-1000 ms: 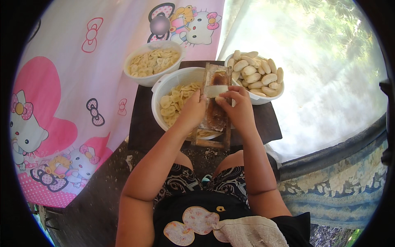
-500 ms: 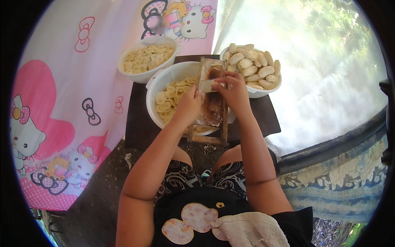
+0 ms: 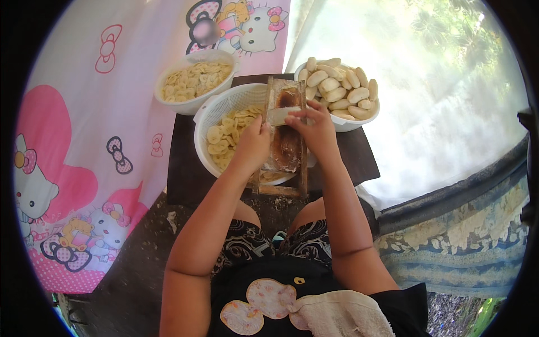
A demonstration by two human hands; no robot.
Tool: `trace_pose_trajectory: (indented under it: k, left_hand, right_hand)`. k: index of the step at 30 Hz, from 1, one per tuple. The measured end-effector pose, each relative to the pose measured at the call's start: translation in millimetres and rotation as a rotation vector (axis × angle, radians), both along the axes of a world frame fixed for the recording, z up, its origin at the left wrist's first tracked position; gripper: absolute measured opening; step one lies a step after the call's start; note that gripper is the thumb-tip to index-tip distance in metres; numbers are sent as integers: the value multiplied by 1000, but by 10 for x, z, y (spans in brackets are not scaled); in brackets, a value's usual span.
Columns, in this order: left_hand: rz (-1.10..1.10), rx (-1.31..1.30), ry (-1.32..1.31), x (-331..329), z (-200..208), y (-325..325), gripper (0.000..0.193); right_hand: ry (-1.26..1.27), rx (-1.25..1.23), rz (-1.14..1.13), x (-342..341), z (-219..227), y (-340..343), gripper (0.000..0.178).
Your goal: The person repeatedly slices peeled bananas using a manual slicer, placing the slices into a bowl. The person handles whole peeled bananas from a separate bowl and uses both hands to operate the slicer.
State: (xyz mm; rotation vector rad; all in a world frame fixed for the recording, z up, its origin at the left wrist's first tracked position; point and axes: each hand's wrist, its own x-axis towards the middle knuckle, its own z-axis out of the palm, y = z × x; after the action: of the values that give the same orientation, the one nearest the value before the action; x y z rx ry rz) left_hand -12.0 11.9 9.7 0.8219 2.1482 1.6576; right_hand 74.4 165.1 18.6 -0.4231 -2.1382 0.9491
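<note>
A long wooden slicer (image 3: 285,151) with side rails and dark brown-stained hollows leans across a white perforated basin (image 3: 203,140). Across its middle lies a pale flat plate (image 3: 278,116). My left hand (image 3: 254,141) is closed around the slicer's left rail. My right hand (image 3: 315,124) is closed at the right end of the plate, thumb and fingers drawn together there; whether something small is between the fingertips is hidden. Inside the basin, partly under the slicer, lie banana slices (image 3: 229,133).
At back right, a white bowl (image 3: 368,119) is heaped with whole peeled bananas (image 3: 339,90). Another white basin (image 3: 178,108) of banana slices stands at back left. A dark table (image 3: 182,168) supports the slicing basin. A pink printed curtain (image 3: 78,168) hangs left, a white sheet (image 3: 432,129) right.
My right hand stays at the plate, its fingers shifting slightly and lying lower over it. The whole scene has slid a little left in the view. My left hand keeps its grip.
</note>
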Motion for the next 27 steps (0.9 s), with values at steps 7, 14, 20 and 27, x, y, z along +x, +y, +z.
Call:
trace_pose_trajectory:
  k: [7,14,20,27]
  left_hand:
    - [48,-17,132,-15,-17,24,42]
    - [4,-7,19,-2,23,16,40]
    - [37,-23,32,52,73,-19,45]
    - [-22,25,22,35,46,-34,43]
  right_hand:
    - [-192,103,90,-105,179,195,29]
    - [-193,98,238,21,312,254,23]
    - [-220,240,199,244,317,90,25]
    - [-164,290,147,84,314,109,23]
